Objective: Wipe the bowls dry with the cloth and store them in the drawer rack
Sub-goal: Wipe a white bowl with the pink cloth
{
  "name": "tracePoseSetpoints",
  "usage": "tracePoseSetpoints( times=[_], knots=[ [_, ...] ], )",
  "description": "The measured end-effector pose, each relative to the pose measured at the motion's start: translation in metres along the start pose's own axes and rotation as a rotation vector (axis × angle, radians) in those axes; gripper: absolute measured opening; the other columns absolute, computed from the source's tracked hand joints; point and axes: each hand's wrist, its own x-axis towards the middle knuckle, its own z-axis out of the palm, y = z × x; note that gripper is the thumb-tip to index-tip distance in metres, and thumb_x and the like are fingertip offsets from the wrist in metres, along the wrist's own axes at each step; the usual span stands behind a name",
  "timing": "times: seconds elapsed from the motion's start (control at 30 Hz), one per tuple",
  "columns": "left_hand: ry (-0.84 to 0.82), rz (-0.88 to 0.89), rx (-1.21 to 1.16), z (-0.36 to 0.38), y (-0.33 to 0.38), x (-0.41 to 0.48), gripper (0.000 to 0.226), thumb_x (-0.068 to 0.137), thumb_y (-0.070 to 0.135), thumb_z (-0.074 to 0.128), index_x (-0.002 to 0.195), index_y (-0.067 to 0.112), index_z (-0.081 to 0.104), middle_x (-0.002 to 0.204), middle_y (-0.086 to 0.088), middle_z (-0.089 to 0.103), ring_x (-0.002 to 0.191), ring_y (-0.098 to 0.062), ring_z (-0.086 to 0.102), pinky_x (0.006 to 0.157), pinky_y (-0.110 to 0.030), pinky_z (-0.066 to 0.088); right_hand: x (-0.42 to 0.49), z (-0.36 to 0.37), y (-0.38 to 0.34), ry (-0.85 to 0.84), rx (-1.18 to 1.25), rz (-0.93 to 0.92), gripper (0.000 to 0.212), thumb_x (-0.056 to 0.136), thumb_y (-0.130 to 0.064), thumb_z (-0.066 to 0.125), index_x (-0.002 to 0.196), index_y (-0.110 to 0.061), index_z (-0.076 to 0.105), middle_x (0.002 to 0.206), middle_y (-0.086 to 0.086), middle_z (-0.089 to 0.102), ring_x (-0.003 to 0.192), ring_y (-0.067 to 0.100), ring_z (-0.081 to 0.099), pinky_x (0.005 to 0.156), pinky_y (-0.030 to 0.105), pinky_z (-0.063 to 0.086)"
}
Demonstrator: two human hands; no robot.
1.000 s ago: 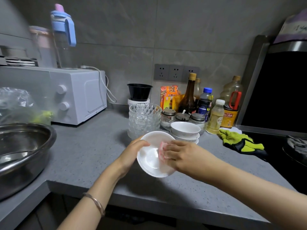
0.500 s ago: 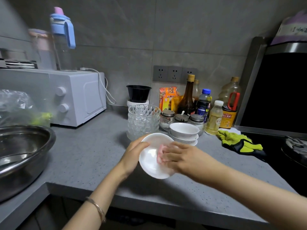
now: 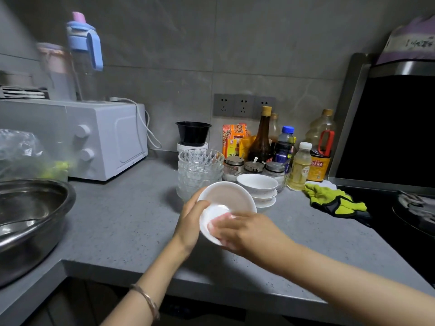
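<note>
A white bowl (image 3: 227, 198) is held tilted above the grey counter, its inside facing me. My left hand (image 3: 190, 222) grips its left rim from behind, thumb on the edge. My right hand (image 3: 244, 231) presses a pink cloth (image 3: 224, 217) into the bowl's lower inside; most of the cloth is hidden under the fingers. Behind the bowl stands a stack of white bowls (image 3: 257, 184) and, to their left, a stack of clear glass bowls (image 3: 200, 170). No drawer rack is in view.
A large steel basin (image 3: 30, 215) sits at the left by a white microwave (image 3: 106, 137). Bottles and jars (image 3: 282, 151) line the wall. Yellow-green gloves (image 3: 334, 201) lie by the black stove (image 3: 414, 215) at the right.
My right hand with the cloth has slid from the bowl's right side down to its lower inside. The bowl now tilts more towards me. My left hand keeps its grip.
</note>
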Motion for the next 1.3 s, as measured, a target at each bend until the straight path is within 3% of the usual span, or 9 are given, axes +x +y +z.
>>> tracePoseSetpoints(
  times=[0.07, 0.17, 0.33, 0.47, 0.7, 0.87, 1.07, 1.2, 1.3],
  knots=[
    [-0.133, -0.081, 0.076, -0.012, 0.004, 0.006, 0.033, 0.073, 0.023, 0.050, 0.101, 0.021, 0.065, 0.087, 0.009, 0.072, 0.082, -0.003, 0.065, 0.074, -0.015, 0.049, -0.009, -0.006, 0.026, -0.049, -0.238, -0.228, 0.025, 0.083, -0.022, 0.052, 0.096, -0.022, 0.074, 0.105, -0.006, 0.070, 0.101, 0.016, 0.066, 0.110, 0.037, 0.032],
    [-0.239, -0.194, 0.112, -0.015, 0.011, 0.008, 0.032, 0.074, 0.027, 0.054, 0.103, 0.024, 0.066, 0.091, 0.003, 0.071, 0.082, -0.009, 0.065, 0.073, -0.023, 0.049, -0.009, -0.021, 0.043, -0.057, -0.329, -0.312, 0.023, 0.069, -0.016, 0.075, 0.092, -0.020, 0.076, 0.100, -0.004, 0.072, 0.101, 0.018, 0.067, 0.109, 0.040, 0.029],
    [-0.126, -0.054, 0.007, -0.005, 0.010, 0.000, 0.035, 0.073, 0.020, 0.055, 0.106, 0.030, 0.060, 0.088, 0.018, 0.069, 0.080, 0.005, 0.064, 0.065, -0.011, 0.048, 0.000, -0.003, 0.014, -0.050, -0.167, 0.002, 0.019, 0.072, -0.018, 0.065, 0.089, -0.021, 0.072, 0.086, -0.005, 0.072, 0.076, 0.020, 0.069, 0.072, 0.033, 0.057],
    [-0.083, 0.021, 0.011, 0.011, 0.001, -0.007, 0.043, 0.073, 0.020, 0.052, 0.116, 0.026, 0.056, 0.102, 0.012, 0.066, 0.090, 0.005, 0.062, 0.070, -0.010, 0.047, 0.008, -0.004, -0.014, 0.098, 0.207, 0.353, 0.008, 0.082, -0.026, 0.059, 0.075, -0.026, 0.056, 0.068, -0.005, 0.063, 0.056, 0.021, 0.053, 0.045, 0.025, 0.032],
    [-0.131, -0.076, 0.103, -0.008, 0.000, 0.003, 0.022, 0.089, 0.013, 0.050, 0.103, 0.024, 0.064, 0.096, 0.008, 0.069, 0.088, -0.004, 0.063, 0.072, -0.010, 0.047, -0.014, -0.008, 0.029, -0.056, -0.289, -0.157, 0.032, 0.081, -0.024, 0.044, 0.092, -0.023, 0.074, 0.097, -0.006, 0.072, 0.091, 0.016, 0.068, 0.106, 0.034, 0.034],
    [-0.069, -0.019, 0.004, 0.002, 0.002, -0.003, 0.032, 0.092, 0.004, 0.046, 0.113, 0.026, 0.057, 0.101, 0.012, 0.065, 0.089, 0.005, 0.061, 0.071, -0.005, 0.044, 0.000, -0.002, 0.006, -0.086, -0.187, 0.090, 0.021, 0.074, -0.020, 0.055, 0.087, -0.023, 0.072, 0.084, -0.005, 0.071, 0.071, 0.019, 0.067, 0.068, 0.027, 0.053],
    [-0.009, -0.012, 0.006, 0.013, -0.015, -0.011, 0.034, 0.078, 0.019, 0.047, 0.108, 0.025, 0.061, 0.097, 0.015, 0.070, 0.094, 0.000, 0.062, 0.077, -0.010, 0.046, 0.005, 0.001, -0.020, 0.028, 0.298, 0.378, 0.017, 0.088, -0.022, 0.054, 0.074, -0.029, 0.048, 0.064, -0.002, 0.054, 0.057, 0.022, 0.044, 0.046, 0.028, 0.029],
    [-0.121, -0.013, 0.083, -0.002, -0.014, -0.008, 0.038, 0.081, 0.016, 0.044, 0.114, 0.016, 0.063, 0.105, 0.010, 0.071, 0.099, -0.001, 0.063, 0.082, -0.009, 0.044, -0.021, 0.005, 0.018, -0.158, -0.197, -0.131, 0.032, 0.086, -0.021, 0.043, 0.102, -0.018, 0.070, 0.104, -0.001, 0.070, 0.091, 0.019, 0.067, 0.083, 0.029, 0.053],
    [-0.261, -0.105, 0.117, -0.005, -0.004, -0.004, 0.035, 0.081, 0.015, 0.045, 0.110, 0.015, 0.064, 0.088, 0.017, 0.073, 0.085, 0.005, 0.064, 0.075, -0.008, 0.045, -0.022, -0.012, 0.046, -0.224, -0.549, -0.346, 0.044, 0.088, -0.011, 0.040, 0.126, -0.005, 0.060, 0.129, 0.012, 0.059, 0.122, 0.025, 0.055, 0.109, 0.038, 0.034]
  ],
)
